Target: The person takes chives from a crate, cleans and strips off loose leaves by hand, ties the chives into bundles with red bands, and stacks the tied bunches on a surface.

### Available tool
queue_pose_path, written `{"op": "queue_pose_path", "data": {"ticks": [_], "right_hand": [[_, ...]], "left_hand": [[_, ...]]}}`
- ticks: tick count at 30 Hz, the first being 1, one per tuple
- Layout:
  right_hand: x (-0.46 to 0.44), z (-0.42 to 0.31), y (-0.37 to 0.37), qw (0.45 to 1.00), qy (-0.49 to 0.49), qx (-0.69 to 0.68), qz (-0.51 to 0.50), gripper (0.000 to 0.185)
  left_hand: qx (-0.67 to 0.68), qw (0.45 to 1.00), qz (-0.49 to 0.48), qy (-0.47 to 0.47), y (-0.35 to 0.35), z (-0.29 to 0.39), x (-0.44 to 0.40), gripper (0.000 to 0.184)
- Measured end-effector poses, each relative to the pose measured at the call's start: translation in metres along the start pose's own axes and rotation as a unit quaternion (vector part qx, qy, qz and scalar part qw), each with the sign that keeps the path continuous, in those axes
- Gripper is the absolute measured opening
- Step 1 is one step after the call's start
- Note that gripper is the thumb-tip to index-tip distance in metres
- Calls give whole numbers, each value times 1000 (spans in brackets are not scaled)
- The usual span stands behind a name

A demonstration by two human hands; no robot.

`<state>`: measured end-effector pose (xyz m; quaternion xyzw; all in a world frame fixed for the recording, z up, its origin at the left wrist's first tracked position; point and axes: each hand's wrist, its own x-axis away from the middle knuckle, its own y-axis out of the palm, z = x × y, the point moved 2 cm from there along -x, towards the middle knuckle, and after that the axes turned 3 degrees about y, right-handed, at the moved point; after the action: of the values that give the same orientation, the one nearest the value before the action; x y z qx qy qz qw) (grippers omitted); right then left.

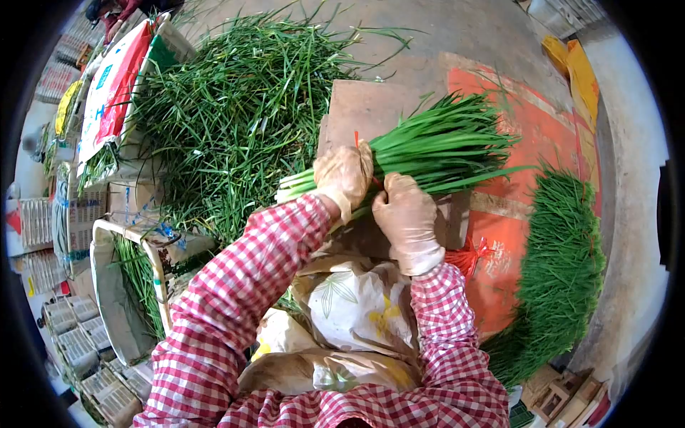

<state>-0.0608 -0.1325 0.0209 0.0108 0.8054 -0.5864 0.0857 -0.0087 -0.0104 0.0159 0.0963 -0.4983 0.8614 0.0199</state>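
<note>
A bundle of long green leafy stalks [442, 146] lies across brown cardboard [357, 107], its pale ends to the left and leafy tips to the right. My gloved left hand [344, 173] is wrapped round the bundle near the pale ends. A red tie [377, 182] shows between my hands, at the bundle's lower side. My gloved right hand [407, 214] is closed just below the bundle, by the tie; its fingertips are pinched together on something too small to make out. A bunch of red ties [469, 257] lies right of my right wrist.
Loose green stalks [242, 114] are heaped at upper left. Finished-looking green bundles [560, 264] line the right side, on and beside an orange sheet [499, 214]. A white-framed chair [153, 271] and stacked crates [78, 342] stand left. Part of another person [118, 18] shows at top left.
</note>
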Motion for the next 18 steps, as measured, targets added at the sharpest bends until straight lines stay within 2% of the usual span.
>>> {"op": "queue_pose_path", "data": {"ticks": [1, 3, 4, 5, 6, 7, 8, 9, 11, 13, 16, 17, 18], "right_hand": [[-4, 10, -1, 991, 3, -131, -21, 18], [-4, 13, -31, 916, 116, -380, -47, 28], [7, 28, -20, 925, 105, -365, -27, 37], [14, 31, -13, 924, 102, -367, -28, 37], [19, 31, -6, 945, 79, -305, -84, 39], [22, 31, 4, 959, 58, -240, -139, 42], [23, 28, 24, 979, 13, -190, -71, 44], [18, 22, 27, 980, 13, -188, -68, 44], [3, 10, 36, 996, -11, -58, -68, 44], [2, 9, 49, 998, -4, -54, -32, 44], [-2, 12, 54, 991, -19, -123, 40, 39], [-1, 13, 55, 991, -19, -123, 40, 39], [0, 14, 54, 987, -40, -145, 65, 39]], "left_hand": [[-9, 1000, -21, 15, 2, -8, -12, 53], [-6, 998, -27, 61, 5, -26, -41, 51], [-2, 993, -67, 97, 3, -34, -56, 43], [1, 986, -104, 133, -2, -41, -72, 36], [-118, 962, -139, 205, 5, -52, -92, 21], [-303, 871, -156, 353, 9, -58, -101, 18], [-250, 898, -190, 309, 7, -57, -105, 18], [-194, 918, -222, 265, 6, -56, -109, 18], [-174, 923, -226, 258, 9, -56, -111, 18], [-155, 928, -232, 247, 15, -61, -109, 19], [-216, 911, -259, 237, 6, -47, -97, 20], [-144, 918, -272, 249, 8, -52, -95, 23], [-143, 911, -277, 270, 10, -57, -94, 24]]}}
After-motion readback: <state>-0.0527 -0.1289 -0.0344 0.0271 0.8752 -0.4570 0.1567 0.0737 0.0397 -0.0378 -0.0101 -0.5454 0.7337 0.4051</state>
